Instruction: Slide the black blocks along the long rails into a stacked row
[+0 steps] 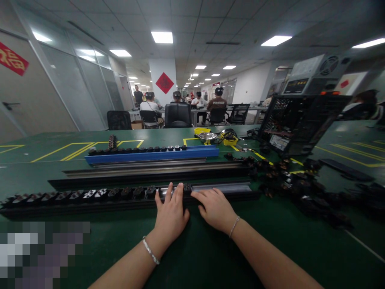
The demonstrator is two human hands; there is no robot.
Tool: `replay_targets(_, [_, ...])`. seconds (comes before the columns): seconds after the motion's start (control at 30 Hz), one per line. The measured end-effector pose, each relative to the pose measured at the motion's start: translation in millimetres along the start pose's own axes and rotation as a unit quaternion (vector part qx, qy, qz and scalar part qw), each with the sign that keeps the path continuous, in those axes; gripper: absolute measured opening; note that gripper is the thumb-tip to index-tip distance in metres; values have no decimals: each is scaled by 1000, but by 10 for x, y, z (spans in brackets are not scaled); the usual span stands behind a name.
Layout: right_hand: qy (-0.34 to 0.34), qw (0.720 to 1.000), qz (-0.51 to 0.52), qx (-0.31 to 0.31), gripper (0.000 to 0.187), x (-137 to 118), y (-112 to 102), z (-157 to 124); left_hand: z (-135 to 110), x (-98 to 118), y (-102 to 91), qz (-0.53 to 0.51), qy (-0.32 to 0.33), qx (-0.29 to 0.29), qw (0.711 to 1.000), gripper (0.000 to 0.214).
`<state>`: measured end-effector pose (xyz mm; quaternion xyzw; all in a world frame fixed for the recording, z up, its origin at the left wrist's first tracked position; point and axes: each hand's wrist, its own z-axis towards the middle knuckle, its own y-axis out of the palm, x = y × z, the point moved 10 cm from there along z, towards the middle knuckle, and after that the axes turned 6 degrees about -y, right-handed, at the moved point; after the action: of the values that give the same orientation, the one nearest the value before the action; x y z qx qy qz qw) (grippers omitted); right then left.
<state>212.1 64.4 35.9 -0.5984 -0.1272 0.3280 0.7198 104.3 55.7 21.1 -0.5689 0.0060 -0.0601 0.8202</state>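
A long black rail [222, 188] lies across the green table in front of me, its left half filled with a row of small black parts [90, 194]. My left hand [170, 212] rests at the rail's middle, fingers stretched up onto it and touching the last part in the row. Beside it, my right hand [215, 208] lies flat with its fingertips against the rail. Neither hand holds anything that I can see.
Further back lie a second black rail [150, 170] and a blue rail [150, 154] carrying more parts. A heap of loose black parts [288, 176] sits to the right, beneath an open computer case [297, 120]. A metal bowl [207, 137] stands behind. Several people sit at far desks.
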Motion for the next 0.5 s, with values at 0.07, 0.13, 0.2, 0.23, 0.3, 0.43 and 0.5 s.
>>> replay_targets(0.07, [-2,1000,-3,-4,44,11,4,1,1,-1,-3,5,-1,0,1000,69])
replay_targets(0.13, [-5,1000,-5,-9,44,19,7,3,1,3,-10,5,1,0,1000,66])
replay_targets(0.2, [-8,1000,-6,-9,44,20,2,5,0,9,-17,6,4,1,1000,62])
replay_targets(0.23, [-10,1000,-6,-8,44,17,-3,6,-1,13,-20,7,5,2,1000,61])
replay_targets(0.3, [-14,1000,-8,-6,43,7,-12,7,-2,17,-24,8,7,3,1000,61])
replay_targets(0.43, [-14,1000,-13,-7,44,6,-22,2,0,18,-22,5,8,3,1000,61])
replay_targets(0.5, [-9,1000,-14,-10,44,20,-24,-4,1,16,-16,5,7,1,1000,61])
